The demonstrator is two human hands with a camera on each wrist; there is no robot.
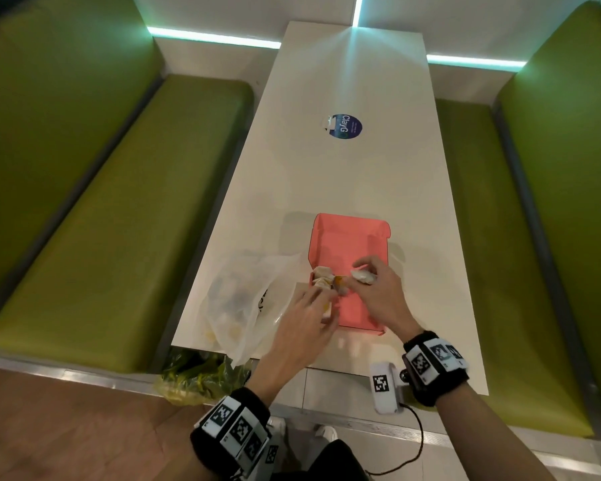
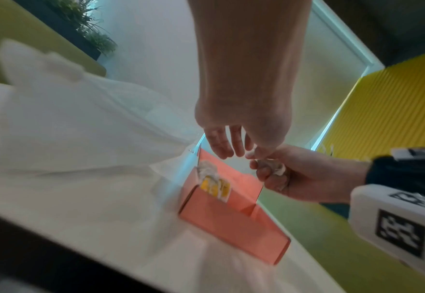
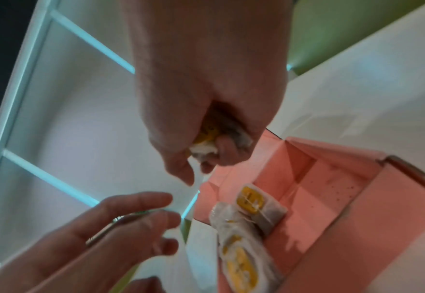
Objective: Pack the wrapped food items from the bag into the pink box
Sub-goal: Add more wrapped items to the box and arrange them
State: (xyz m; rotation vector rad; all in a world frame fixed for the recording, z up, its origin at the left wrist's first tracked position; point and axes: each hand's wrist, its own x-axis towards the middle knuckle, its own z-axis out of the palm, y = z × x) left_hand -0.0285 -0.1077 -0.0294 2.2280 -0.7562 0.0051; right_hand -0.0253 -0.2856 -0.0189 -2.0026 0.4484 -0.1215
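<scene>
1. Centrally, we see the pink box (image 1: 347,237) lying open on the white table (image 1: 344,81), its long axis running away from the person along the table's length.
2. We note wrapped food items (image 3: 246,234) with yellow labels lying against the box's left wall, toward its near end; the right wrist view shows two of them end to end, their long axes roughly parallel to that wall.
3. We find the right hand (image 1: 379,293) raised over the box interior, fingers curled round another wrapped item (image 1: 361,276); the right wrist view shows a yellow label on this item, which the head view does not.
4. We see the left hand (image 1: 306,324) reaching forward over the near left corner of the box, fingers extended and relaxed, holding nothing; the left wrist view shows its fingertips (image 2: 219,146) just beside the right hand's knuckles, above the packed items.
5. We place the translucent white bag (image 1: 243,300) on the table just left of the box, slumped, with its near edge overhanging the table.
6. We note green bench seats (image 1: 118,220) on both sides of the table and a round dark sticker (image 1: 344,126) farther along it.
</scene>
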